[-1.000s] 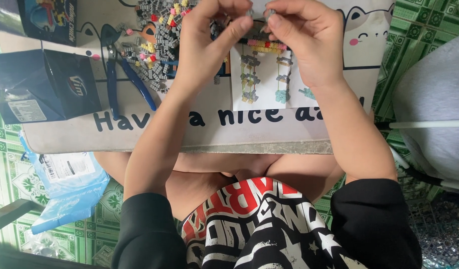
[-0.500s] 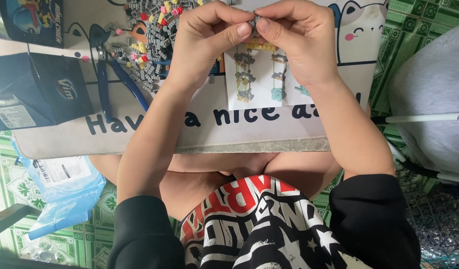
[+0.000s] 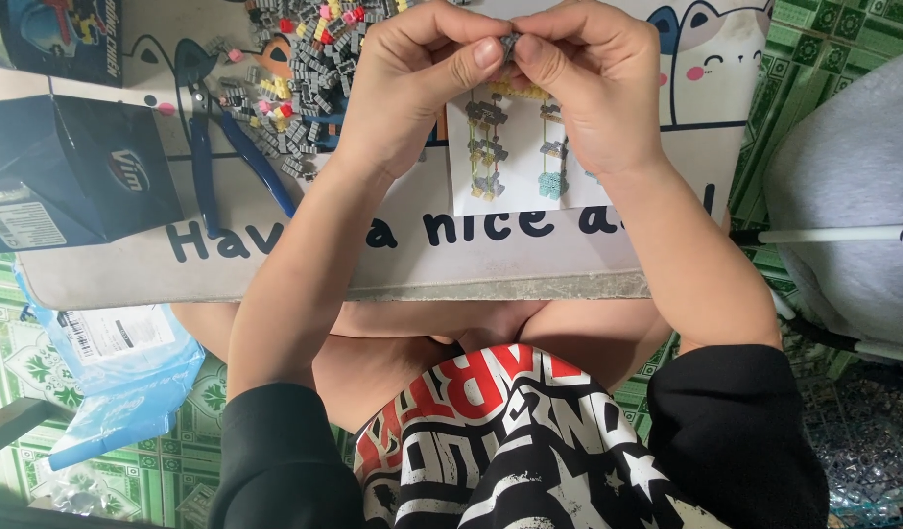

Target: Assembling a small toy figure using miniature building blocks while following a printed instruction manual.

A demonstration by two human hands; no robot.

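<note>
- Pinching a tiny grey brick piece [image 3: 508,43] between thumbs and forefingers, the left hand [image 3: 422,83] and the right hand [image 3: 594,83] meet at the top of the view; both hands are closed on this piece, and the fingertips touch each other.
- The piece is held in the air above the worktop [image 3: 491,264], almost hidden by the fingers, so its exact shape cannot be told.
- Just below the hands lies a white sheet of paper [image 3: 515,191] with pictures of small brick assemblies in grey, yellow and teal.
- To the left of the left hand there is a heap of small bricks [image 3: 300,69], mostly grey, with some red, pink and yellow ones.
- A pair of pliers with blue handles [image 3: 226,147] lies beside the heap, on the worktop mat, which has a cartoon cat [image 3: 711,59] printed on it.
- A dark blue box [image 3: 74,171] stands at the left edge of the worktop.
- A light blue plastic bag [image 3: 123,377] lies on the green tiled floor [image 3: 177,480], below the worktop.
- A grey rounded thing [image 3: 848,196] is on the right, well apart from the hands.
</note>
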